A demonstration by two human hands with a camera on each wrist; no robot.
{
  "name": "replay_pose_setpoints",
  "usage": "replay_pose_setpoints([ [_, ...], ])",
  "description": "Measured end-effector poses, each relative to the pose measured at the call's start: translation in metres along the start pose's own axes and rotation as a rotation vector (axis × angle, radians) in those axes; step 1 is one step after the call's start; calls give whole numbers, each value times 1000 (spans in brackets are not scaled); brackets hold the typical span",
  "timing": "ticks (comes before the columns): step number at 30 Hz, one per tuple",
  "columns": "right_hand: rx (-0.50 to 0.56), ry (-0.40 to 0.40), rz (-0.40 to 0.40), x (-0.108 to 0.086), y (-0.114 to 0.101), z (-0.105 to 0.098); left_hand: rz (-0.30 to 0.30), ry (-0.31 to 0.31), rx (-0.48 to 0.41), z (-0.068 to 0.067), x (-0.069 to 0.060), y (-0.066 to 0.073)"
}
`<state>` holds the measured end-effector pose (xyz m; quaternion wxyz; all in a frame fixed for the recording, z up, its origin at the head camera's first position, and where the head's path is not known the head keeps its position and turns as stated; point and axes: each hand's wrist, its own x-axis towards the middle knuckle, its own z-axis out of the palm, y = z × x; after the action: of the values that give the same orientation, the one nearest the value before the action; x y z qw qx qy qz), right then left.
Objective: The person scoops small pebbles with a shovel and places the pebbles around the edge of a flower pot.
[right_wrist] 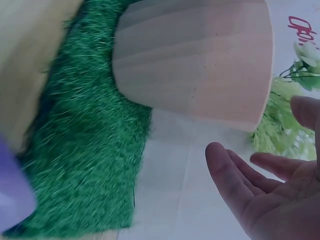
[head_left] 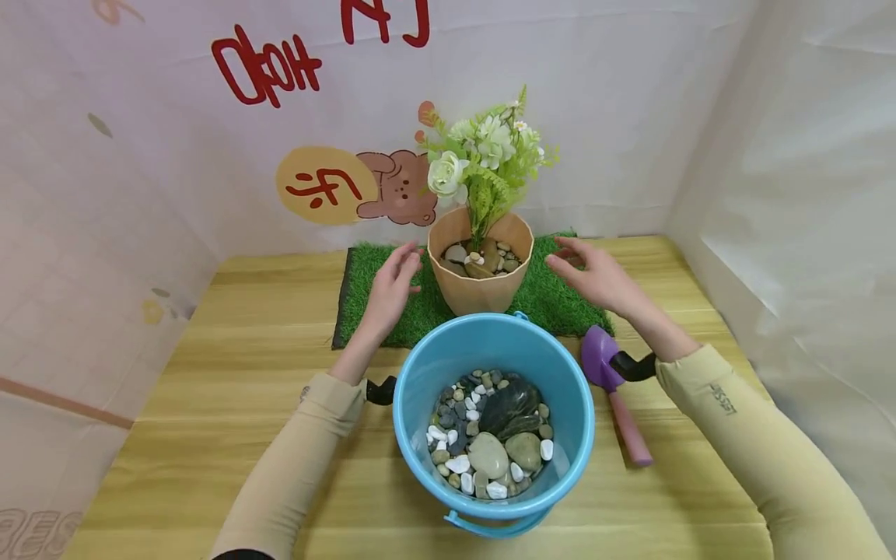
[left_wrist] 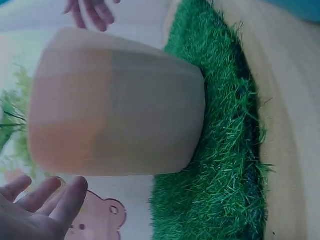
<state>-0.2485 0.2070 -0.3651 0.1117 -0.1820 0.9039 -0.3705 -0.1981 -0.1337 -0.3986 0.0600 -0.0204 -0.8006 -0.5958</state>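
Note:
A peach-coloured flower pot (head_left: 478, 294) stands upright on a mat of artificial grass (head_left: 381, 299), filled with stones and a bunch of white artificial flowers (head_left: 483, 152) with green leaves. Just left of its rim is my left hand (head_left: 392, 286), fingers loosely bent and holding nothing; whether a fingertip touches the pot I cannot tell. On the other side, my right hand (head_left: 593, 274) hovers a little away from the pot, its palm turned toward it. The right wrist view shows a gap between the right fingers (right_wrist: 225, 172) and the pot wall.
In front of the pot, a blue bucket (head_left: 406, 389) holds grey, black and white stones (head_left: 488, 455). A purple garden trowel (head_left: 600, 354) with a pink handle lies right of it, beneath my right wrist. White printed cloth (head_left: 609, 109) encloses the wooden table (head_left: 231, 373).

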Motion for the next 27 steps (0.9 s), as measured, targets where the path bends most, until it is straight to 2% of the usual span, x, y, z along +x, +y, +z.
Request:
replay_pose_setpoints([
  [5, 147, -38, 44, 23, -4, -3, -44, -37, -69, 17, 27, -4],
  [8, 173, -53, 77, 27, -3, -3, -67, -71, -94, 26, 35, -6],
  [11, 198, -65, 84, 32, -3, -1, -68, -80, -106, 30, 41, -9],
  [15, 206, -88, 74, 41, -7, 3, -80, -93, -156, 29, 44, -13],
  [20, 207, -102, 90, 46, -9, 11, -116, -131, -208, 27, 42, -21],
  [23, 204, -59, 106, 48, -10, 16, -101, -169, -214, 27, 41, -27],
  [27, 184, 29, 127, 51, -12, 19, -51, -261, -225, 24, 40, -33],
])
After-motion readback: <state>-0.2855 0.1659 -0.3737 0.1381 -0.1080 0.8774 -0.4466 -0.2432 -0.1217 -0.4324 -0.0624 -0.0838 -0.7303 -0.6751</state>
